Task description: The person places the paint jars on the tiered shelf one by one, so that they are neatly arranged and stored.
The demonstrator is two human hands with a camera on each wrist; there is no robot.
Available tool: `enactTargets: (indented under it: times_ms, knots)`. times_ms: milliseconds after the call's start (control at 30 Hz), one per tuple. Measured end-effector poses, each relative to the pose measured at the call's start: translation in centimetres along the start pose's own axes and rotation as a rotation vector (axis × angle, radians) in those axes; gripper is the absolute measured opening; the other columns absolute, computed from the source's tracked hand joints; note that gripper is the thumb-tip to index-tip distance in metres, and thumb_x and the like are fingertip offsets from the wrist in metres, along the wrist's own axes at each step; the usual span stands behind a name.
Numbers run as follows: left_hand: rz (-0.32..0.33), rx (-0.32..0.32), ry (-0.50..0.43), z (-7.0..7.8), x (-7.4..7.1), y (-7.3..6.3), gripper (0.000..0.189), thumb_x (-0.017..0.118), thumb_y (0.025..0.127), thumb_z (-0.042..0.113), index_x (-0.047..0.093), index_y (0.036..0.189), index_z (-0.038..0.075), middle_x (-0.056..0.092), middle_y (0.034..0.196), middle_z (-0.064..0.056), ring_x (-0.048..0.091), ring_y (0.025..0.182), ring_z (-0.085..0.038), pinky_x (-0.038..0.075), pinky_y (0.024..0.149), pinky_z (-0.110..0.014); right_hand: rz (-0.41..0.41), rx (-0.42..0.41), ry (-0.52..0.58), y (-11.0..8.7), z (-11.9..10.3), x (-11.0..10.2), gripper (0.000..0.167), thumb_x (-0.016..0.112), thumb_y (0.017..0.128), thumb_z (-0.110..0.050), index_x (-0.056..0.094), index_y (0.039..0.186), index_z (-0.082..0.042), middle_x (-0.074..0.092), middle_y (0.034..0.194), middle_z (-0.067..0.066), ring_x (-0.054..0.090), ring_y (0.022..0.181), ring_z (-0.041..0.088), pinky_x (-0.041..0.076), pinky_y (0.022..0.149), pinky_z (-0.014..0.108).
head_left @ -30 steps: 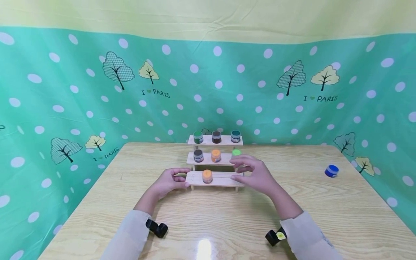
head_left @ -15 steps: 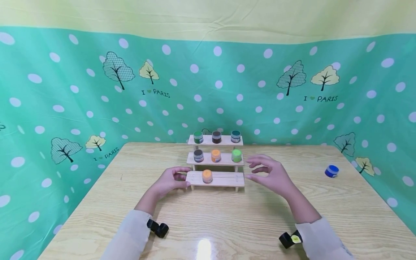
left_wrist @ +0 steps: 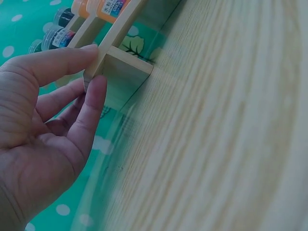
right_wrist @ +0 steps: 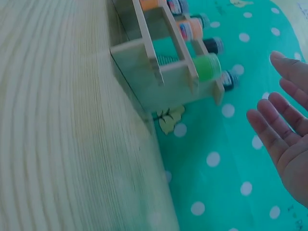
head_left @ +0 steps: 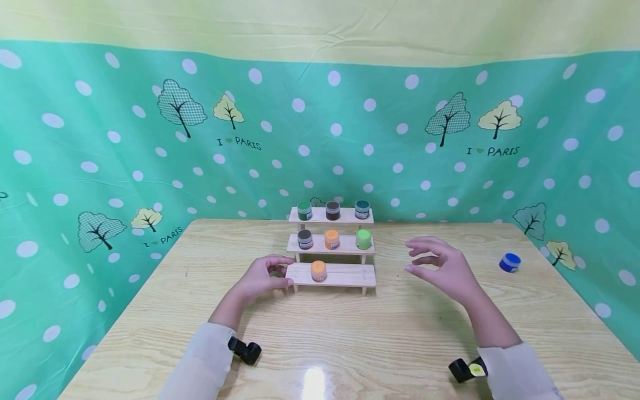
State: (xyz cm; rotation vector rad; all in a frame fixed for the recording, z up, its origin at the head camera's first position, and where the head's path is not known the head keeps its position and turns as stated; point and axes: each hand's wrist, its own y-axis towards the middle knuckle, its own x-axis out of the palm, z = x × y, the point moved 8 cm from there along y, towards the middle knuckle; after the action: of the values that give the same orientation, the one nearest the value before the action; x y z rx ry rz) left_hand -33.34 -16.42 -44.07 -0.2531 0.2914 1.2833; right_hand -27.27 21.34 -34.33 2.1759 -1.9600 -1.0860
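A three-tier wooden display rack [head_left: 345, 276] stands toward the back of the table with small paint jars on it. My left hand [head_left: 261, 276] grips the left end of its lowest shelf; in the left wrist view the thumb and fingers [left_wrist: 91, 103] pinch the board's end. An orange paint jar [head_left: 318, 271] sits left of centre on that shelf. On the middle tier are a dark jar [head_left: 305, 239], an orange jar [head_left: 331, 239] and a light green jar [head_left: 363, 239]. Right of the rack, my right hand [head_left: 445, 269] hangs in the air with fingers parted, holding nothing.
Green [head_left: 304, 211], dark brown [head_left: 332, 210] and teal [head_left: 362, 209] jars line the top tier. A blue paint jar [head_left: 510, 263] is on the wooden table [head_left: 240, 239] at the far right. A dotted green curtain [head_left: 335, 150] hangs behind the table.
My right hand has drawn away to the right from the rack, uncovering the light green jar on the middle tier. The left hand has stayed at the lowest shelf, and the jars have not moved.
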Motion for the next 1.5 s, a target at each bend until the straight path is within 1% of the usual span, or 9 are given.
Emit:
enactTargets:
  times_ms: [100, 233, 400, 600, 700, 867, 1133, 1367, 1500]
  knots:
    - [0.004, -0.010, 0.013, -0.1, -0.1, 0.0, 0.051, 0.083, 0.074, 0.007, 0.066, 0.123, 0.006, 0.060, 0.107, -0.011, 0.054, 0.100, -0.026, 0.049, 0.079, -0.032, 0.010, 0.014, 0.007, -0.4, 0.4, -0.8, 0.043, 0.076, 0.084, -0.005, 0.063, 0.125, -0.003, 0.059, 0.122, 0.011, 0.062, 0.100, 0.020, 0.056, 0.081, 0.024]
    - [0.008, -0.025, 0.042, -0.2, -0.2, 0.0, 0.050, 0.084, 0.074, 0.009, 0.067, 0.121, 0.010, 0.062, 0.104, -0.009, 0.055, 0.099, -0.024, 0.049, 0.079, -0.031, 0.015, 0.038, 0.003, -0.9, 0.9, -1.7, 0.043, 0.076, 0.085, -0.006, 0.063, 0.126, -0.004, 0.059, 0.122, 0.012, 0.064, 0.097, 0.012, 0.056, 0.080, 0.024]
    - [0.009, -0.036, 0.065, -0.3, -0.2, 0.1, 0.049, 0.084, 0.075, 0.009, 0.068, 0.121, 0.013, 0.063, 0.104, -0.006, 0.056, 0.098, -0.023, 0.049, 0.079, -0.031, 0.035, 0.053, -0.035, -1.4, 1.7, -3.0, 0.044, 0.076, 0.085, -0.007, 0.063, 0.126, -0.003, 0.058, 0.121, 0.013, 0.064, 0.095, 0.008, 0.056, 0.079, 0.022]
    - [0.005, -0.026, 0.075, 0.1, -0.2, 0.2, 0.050, 0.083, 0.075, 0.009, 0.067, 0.122, 0.010, 0.063, 0.104, -0.008, 0.057, 0.097, -0.024, 0.050, 0.079, -0.032, 0.074, 0.102, -0.110, -2.0, 2.7, -5.0, 0.047, 0.077, 0.086, -0.014, 0.061, 0.129, -0.004, 0.059, 0.119, -0.001, 0.062, 0.095, 0.002, 0.054, 0.078, 0.015]
    - [0.004, -0.024, 0.077, 0.2, -0.1, 0.1, 0.050, 0.084, 0.075, 0.009, 0.067, 0.122, 0.009, 0.063, 0.103, -0.008, 0.056, 0.097, -0.024, 0.050, 0.078, -0.032, 0.083, 0.116, -0.112, -2.4, 3.1, -5.9, 0.049, 0.077, 0.086, -0.013, 0.060, 0.131, -0.003, 0.058, 0.120, -0.007, 0.061, 0.096, 0.000, 0.053, 0.077, 0.014]
    - [0.010, -0.016, 0.083, 0.2, -0.1, 0.1, 0.051, 0.083, 0.075, 0.008, 0.066, 0.123, 0.007, 0.063, 0.104, -0.008, 0.057, 0.097, -0.024, 0.050, 0.075, -0.032, 0.094, 0.129, -0.127, -3.0, 3.8, -6.8, 0.050, 0.077, 0.086, -0.012, 0.059, 0.130, -0.001, 0.056, 0.122, -0.010, 0.061, 0.095, -0.003, 0.053, 0.077, 0.014]
    - [0.007, -0.023, 0.085, 0.0, -0.1, 0.2, 0.048, 0.083, 0.076, 0.009, 0.067, 0.122, 0.009, 0.062, 0.103, -0.008, 0.057, 0.096, -0.024, 0.050, 0.075, -0.032, 0.113, 0.169, -0.192, -3.8, 4.9, -8.2, 0.050, 0.075, 0.088, -0.019, 0.058, 0.131, -0.002, 0.055, 0.121, -0.014, 0.058, 0.095, -0.007, 0.051, 0.076, 0.011]
    - [0.002, -0.019, 0.074, -0.2, -0.1, 0.3, 0.048, 0.083, 0.076, 0.008, 0.067, 0.121, 0.008, 0.062, 0.103, -0.009, 0.057, 0.096, -0.024, 0.050, 0.075, -0.032, 0.141, 0.243, -0.235, -4.8, 5.7, -10.1, 0.052, 0.073, 0.090, -0.027, 0.057, 0.133, -0.003, 0.058, 0.116, -0.005, 0.057, 0.087, -0.013, 0.051, 0.070, 0.009]
    - [0.003, -0.013, 0.066, 0.0, -0.1, 0.2, 0.048, 0.083, 0.076, 0.007, 0.067, 0.121, 0.008, 0.062, 0.102, -0.008, 0.057, 0.096, -0.024, 0.050, 0.077, -0.032, 0.175, 0.262, -0.257, -5.2, 6.3, -11.3, 0.051, 0.073, 0.089, -0.028, 0.058, 0.132, -0.005, 0.059, 0.113, -0.007, 0.056, 0.087, -0.013, 0.048, 0.071, 0.006]
